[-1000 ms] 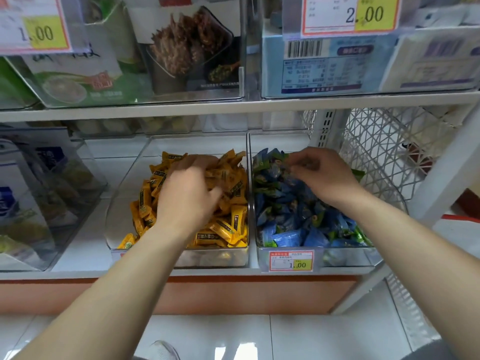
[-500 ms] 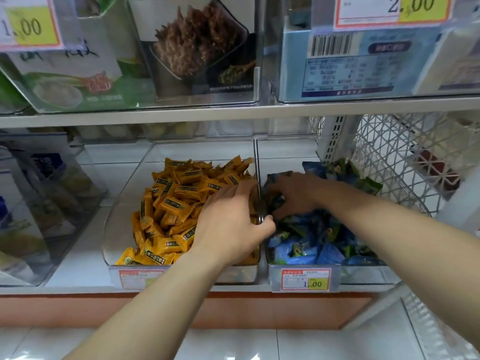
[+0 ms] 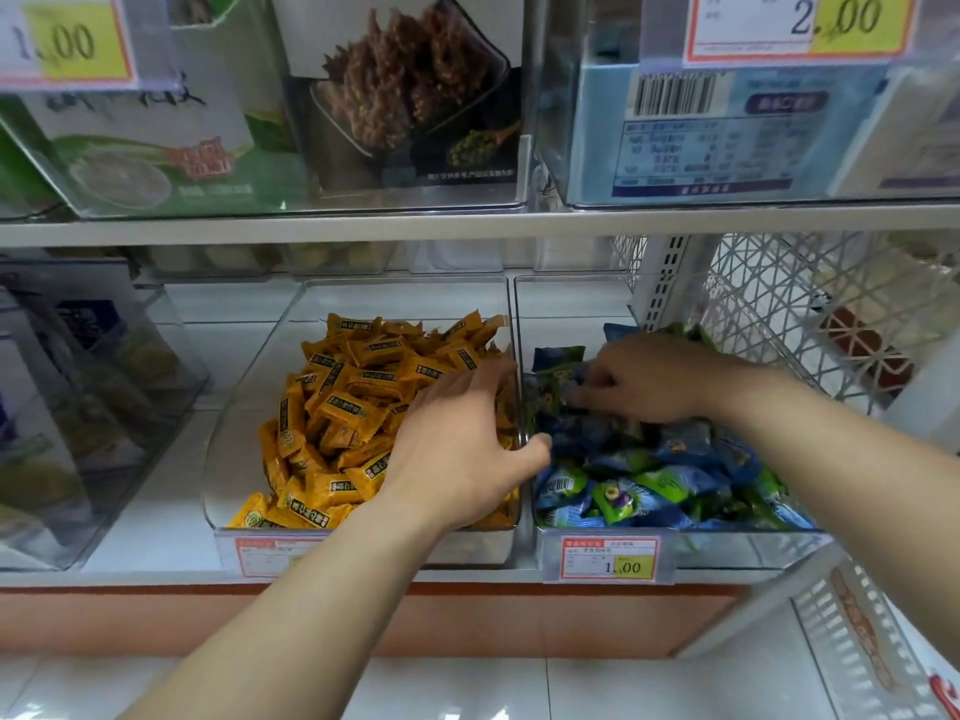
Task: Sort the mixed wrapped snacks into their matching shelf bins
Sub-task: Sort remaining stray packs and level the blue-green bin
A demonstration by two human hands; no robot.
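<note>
The left hand (image 3: 457, 454) is moving from the middle of the yellow snacks (image 3: 358, 407) over to the wall between the two bins. The right hand (image 3: 649, 384) is pushing lower into the blue and green snacks (image 3: 649, 485), fingers curling.

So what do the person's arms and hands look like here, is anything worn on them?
Both forearms are bare right to the frame edge: no sleeves, gloves, watch or bracelet show. The left hand and the right hand show no rings on the fingers that can be seen. Nothing is marked or taped on them.
</note>
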